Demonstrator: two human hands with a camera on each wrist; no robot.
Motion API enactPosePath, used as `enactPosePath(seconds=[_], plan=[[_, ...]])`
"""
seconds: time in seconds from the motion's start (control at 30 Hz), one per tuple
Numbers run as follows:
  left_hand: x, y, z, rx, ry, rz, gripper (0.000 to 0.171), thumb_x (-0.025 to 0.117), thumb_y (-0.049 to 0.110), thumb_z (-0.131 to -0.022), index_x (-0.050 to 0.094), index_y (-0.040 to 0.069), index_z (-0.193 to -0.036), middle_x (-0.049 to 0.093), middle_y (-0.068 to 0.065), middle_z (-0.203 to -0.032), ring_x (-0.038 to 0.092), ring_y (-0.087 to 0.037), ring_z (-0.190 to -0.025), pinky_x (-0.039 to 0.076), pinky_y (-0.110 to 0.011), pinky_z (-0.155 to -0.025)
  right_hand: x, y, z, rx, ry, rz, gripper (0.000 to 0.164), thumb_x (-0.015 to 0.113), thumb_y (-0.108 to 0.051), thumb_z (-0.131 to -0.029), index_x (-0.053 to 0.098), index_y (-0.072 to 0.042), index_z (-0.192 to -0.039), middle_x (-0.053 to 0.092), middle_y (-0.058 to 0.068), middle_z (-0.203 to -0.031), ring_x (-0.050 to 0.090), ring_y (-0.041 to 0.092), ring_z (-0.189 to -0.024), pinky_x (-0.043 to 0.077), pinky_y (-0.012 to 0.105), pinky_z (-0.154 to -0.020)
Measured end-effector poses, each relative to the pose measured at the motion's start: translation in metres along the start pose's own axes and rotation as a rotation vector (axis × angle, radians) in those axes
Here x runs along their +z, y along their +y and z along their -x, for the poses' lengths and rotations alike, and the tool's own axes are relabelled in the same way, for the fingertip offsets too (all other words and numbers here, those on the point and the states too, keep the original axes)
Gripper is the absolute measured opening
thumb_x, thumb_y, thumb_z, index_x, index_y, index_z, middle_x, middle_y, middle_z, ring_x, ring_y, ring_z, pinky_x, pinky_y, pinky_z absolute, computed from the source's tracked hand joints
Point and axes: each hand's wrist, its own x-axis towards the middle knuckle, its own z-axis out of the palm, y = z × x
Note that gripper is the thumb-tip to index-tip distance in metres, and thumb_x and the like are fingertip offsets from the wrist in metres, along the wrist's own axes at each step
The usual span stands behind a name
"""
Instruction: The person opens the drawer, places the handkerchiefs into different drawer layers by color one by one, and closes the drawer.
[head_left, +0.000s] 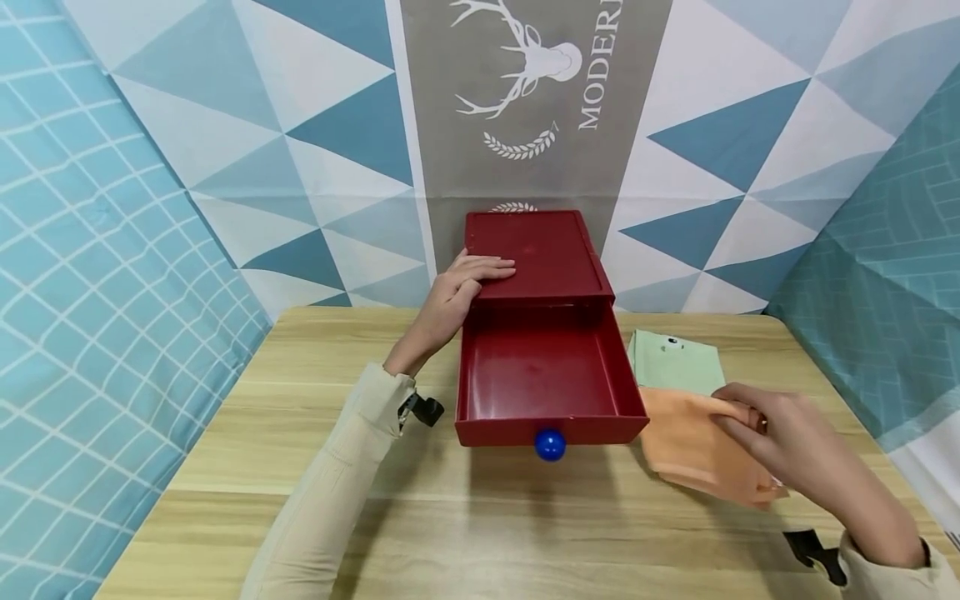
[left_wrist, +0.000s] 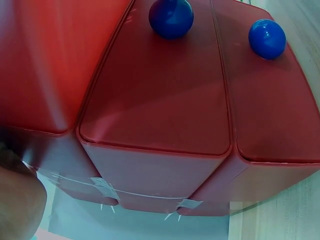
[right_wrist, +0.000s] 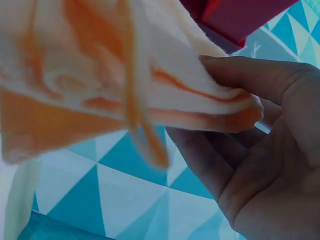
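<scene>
A dark red drawer cabinet (head_left: 528,250) stands against the back wall, its top drawer (head_left: 536,375) pulled out, with no contents visible inside. My left hand (head_left: 459,292) rests on the cabinet's top at its left edge, fingers extended. My right hand (head_left: 787,433) pinches an orange towel (head_left: 686,442) between thumb and fingers, to the right of the drawer. In the right wrist view the folded towel (right_wrist: 165,95) hangs from the fingertips. A light green towel (head_left: 678,362) with a small face on it lies on the table behind the orange one, partly covered by it.
The open drawer's blue round knob (head_left: 551,445) juts toward the front of the wooden table (head_left: 322,333). Two lower drawers with blue knobs (left_wrist: 267,39) show in the left wrist view. Patterned cloth walls (head_left: 345,125) enclose the table at the back and sides.
</scene>
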Motion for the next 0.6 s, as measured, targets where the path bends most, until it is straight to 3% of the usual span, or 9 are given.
enactPosePath(seconds=[0.17,0.37,0.6], plan=[[0.002,-0.008,-0.001,0.012,0.002,-0.016,0.048,0.029,-0.011,-0.097,0.070,-0.003,-0.120,0.065,-0.016,-0.129,0.053,-0.033,-0.127,0.007,-0.052,-0.123,-0.007,-0.004,0.003,0.020,0.049,0.008,0.028,0.080,0.001,-0.077,0.069,-0.017,-0.095,0.039,-0.016,-0.063,0.035,-0.003,-0.052,0.029,0.018,-0.048],[0.003,-0.014,0.001,0.007,-0.006,-0.041,0.049,0.031,-0.004,-0.098,0.072,0.009,-0.122,0.066,-0.003,-0.130,0.053,-0.018,-0.128,0.009,-0.042,-0.124,-0.014,-0.005,0.005,-0.003,0.170,-0.028,0.034,0.079,0.010,-0.072,0.071,-0.011,-0.097,0.046,-0.015,-0.066,0.046,-0.005,-0.056,0.037,0.011,-0.051],[0.000,-0.013,0.002,0.011,-0.004,-0.055,0.051,0.029,-0.002,-0.097,0.072,0.010,-0.123,0.066,-0.002,-0.130,0.052,-0.014,-0.128,0.009,-0.043,-0.124,-0.027,-0.008,0.000,-0.043,0.266,-0.009,0.034,0.080,0.009,-0.070,0.074,-0.009,-0.098,0.051,-0.015,-0.068,0.051,-0.013,-0.063,0.044,0.009,-0.054]])
